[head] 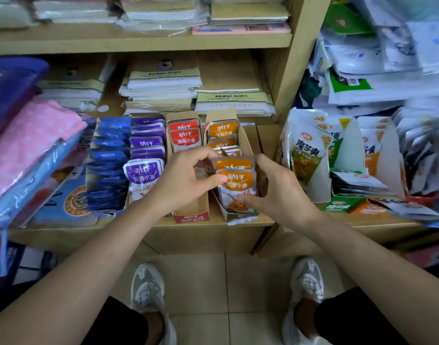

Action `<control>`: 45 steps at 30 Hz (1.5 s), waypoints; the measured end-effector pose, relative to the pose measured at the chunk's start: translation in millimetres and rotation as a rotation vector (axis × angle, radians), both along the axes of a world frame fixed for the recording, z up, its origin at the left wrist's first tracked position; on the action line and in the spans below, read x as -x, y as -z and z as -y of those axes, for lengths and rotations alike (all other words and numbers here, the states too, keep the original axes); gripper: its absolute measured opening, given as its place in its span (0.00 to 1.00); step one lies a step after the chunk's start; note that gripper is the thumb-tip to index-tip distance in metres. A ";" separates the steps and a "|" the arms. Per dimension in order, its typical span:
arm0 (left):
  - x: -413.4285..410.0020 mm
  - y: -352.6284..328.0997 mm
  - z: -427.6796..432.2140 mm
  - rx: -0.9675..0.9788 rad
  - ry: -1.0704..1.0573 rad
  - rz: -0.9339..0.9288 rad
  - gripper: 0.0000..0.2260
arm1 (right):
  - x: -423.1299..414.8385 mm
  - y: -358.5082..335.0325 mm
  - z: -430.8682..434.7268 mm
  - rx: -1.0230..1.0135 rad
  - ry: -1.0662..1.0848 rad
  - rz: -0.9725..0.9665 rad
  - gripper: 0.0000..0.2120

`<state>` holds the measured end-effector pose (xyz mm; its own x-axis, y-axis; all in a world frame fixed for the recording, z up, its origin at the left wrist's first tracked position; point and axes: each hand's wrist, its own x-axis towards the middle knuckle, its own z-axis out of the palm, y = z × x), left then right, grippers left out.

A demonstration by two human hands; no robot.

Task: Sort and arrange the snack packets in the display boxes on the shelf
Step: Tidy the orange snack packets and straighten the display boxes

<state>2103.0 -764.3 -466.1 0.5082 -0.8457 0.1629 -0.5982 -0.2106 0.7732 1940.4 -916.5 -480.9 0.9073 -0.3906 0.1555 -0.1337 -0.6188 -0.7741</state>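
Four cardboard display boxes stand side by side on the shelf, holding blue packets (108,155), purple packets (145,155), red packets (185,136) and orange packets (223,133). My left hand (186,180) reaches over the red box (191,215) and pinches the front orange packets (235,180) with thumb and curled fingers. My right hand (280,192) holds the same small stack from its right side, fingers curled against it. The stack stands upright at the front of the orange box (245,140).
Larger green and white snack bags (308,155) fill display boxes to the right. Pink and blue wrapped goods (26,145) lie at the left. Stacked paper pads (163,88) sit behind the boxes. A wooden post (295,70) divides the shelves. My shoes are on the tiled floor below.
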 end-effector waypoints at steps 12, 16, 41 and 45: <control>4.4 4.3 -6.4 -0.184 0.147 0.178 0.33 | 8.3 1.4 10.6 0.029 -0.158 -0.035 0.30; 14.9 8.1 -16.6 -0.066 0.082 0.188 0.27 | 21.3 5.3 8.0 -0.032 -0.053 0.016 0.29; 68.2 31.7 -22.0 0.249 -0.138 -0.342 0.32 | 15.3 20.4 -21.8 -0.178 0.034 0.256 0.26; 72.0 29.6 -23.0 0.221 -0.119 -0.430 0.35 | 16.2 21.0 -21.6 -0.343 0.045 0.271 0.25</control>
